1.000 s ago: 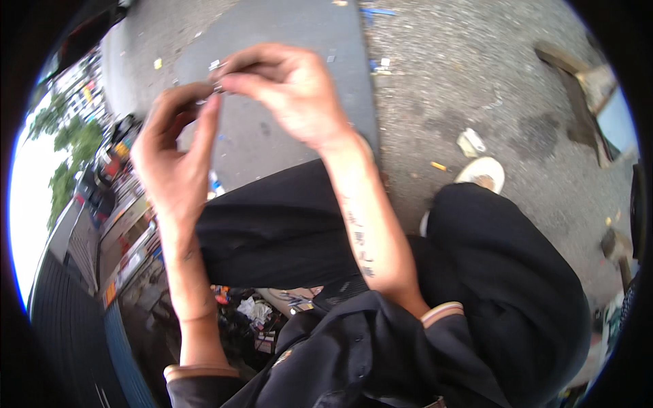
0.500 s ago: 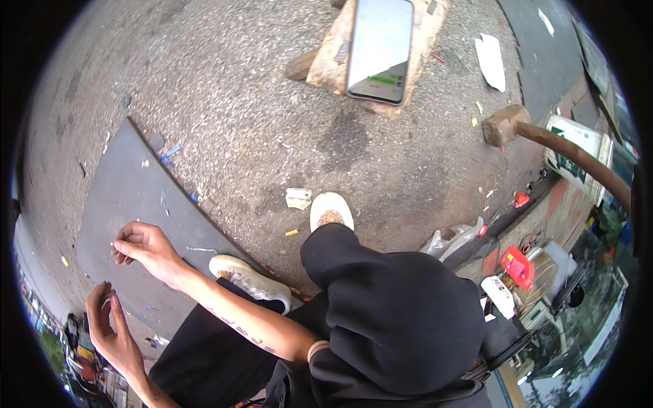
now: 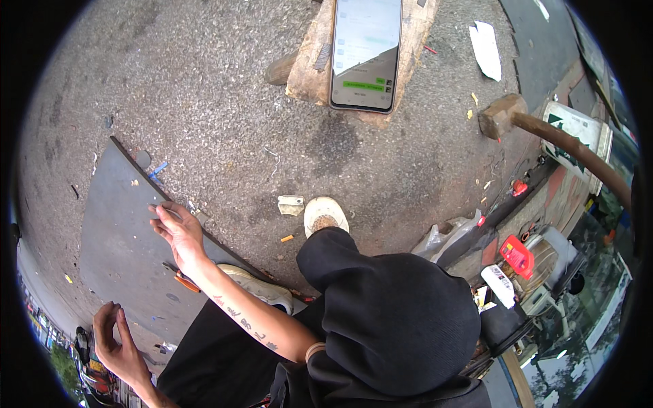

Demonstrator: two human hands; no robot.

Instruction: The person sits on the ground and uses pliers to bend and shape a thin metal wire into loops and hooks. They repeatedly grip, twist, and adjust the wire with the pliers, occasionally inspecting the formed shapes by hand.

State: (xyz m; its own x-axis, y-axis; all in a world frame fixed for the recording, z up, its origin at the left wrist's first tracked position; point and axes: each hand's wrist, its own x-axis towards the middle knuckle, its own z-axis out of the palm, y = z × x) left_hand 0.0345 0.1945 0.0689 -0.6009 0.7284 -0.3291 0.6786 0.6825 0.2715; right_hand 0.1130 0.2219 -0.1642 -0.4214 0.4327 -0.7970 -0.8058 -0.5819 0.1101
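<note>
My left hand (image 3: 121, 343) hovers near the lower left, its fingers curved and its thumb apart, with nothing visible between them. My right hand (image 3: 182, 238) reaches across over the dark grey sheet (image 3: 119, 238), palm partly turned up. Its fingers are loosely bent and spaced, and I see nothing held. A small pale speck shows near its fingertips; whether it touches them I cannot tell. On the sheet beside my right wrist lies an orange-handled tool (image 3: 185, 281), partly hidden by the forearm.
Ahead, a phone (image 3: 365, 61) with its screen lit rests on a wooden stool (image 3: 309, 85). A wooden-handled hammer (image 3: 503, 117), a white bucket (image 3: 578, 146), a plastic bag (image 3: 445, 234) and a red bottle (image 3: 517, 256) are to the right. Scraps litter the pavement (image 3: 224, 109).
My right hand has moved right and away from my left hand; its pinched fingers have loosened. The left hand has shifted slightly. The orange-handled tool has come into sight, and the whole view has shifted.
</note>
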